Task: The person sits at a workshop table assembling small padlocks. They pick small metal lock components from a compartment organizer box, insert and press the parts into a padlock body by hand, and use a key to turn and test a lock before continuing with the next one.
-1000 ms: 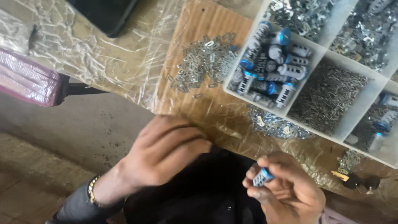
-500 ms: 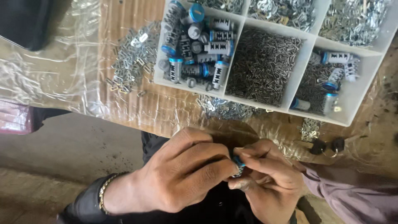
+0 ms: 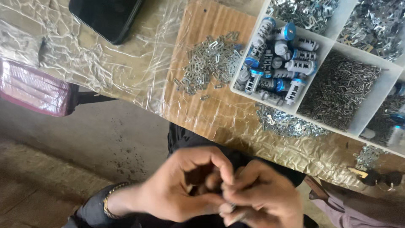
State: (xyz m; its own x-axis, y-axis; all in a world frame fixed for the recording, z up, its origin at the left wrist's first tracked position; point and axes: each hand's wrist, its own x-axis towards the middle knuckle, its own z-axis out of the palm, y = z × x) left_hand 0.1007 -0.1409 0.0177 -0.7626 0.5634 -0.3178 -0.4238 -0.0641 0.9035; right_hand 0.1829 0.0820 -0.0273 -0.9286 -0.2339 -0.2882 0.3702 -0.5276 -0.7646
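My left hand [image 3: 177, 192] and my right hand [image 3: 263, 200] are pressed together low in the view, above my dark lap and below the table edge. Both sets of fingers are curled and meet at the fingertips, blurred by motion. The small blue-capped metal cylinder seen in the earlier frames is hidden between them. A gold bracelet [image 3: 109, 199] circles my left wrist. More of the same blue-capped cylinders [image 3: 276, 55] lie in one compartment of a white divided tray [image 3: 322, 40] on the table above.
The tray's other compartments hold small dark pins [image 3: 341, 88] and shiny metal clips [image 3: 303, 10]. Loose flat metal pieces [image 3: 206, 63] and another pile [image 3: 287, 124] lie on the plastic-covered table. A black phone [image 3: 105, 17], keys [image 3: 379, 177] and a maroon seat [image 3: 33, 88] are around.
The view has swung left and back. My hands have dropped lower in the view and closed tighter together, so the blue-capped cylinder no longer shows between the fingers.
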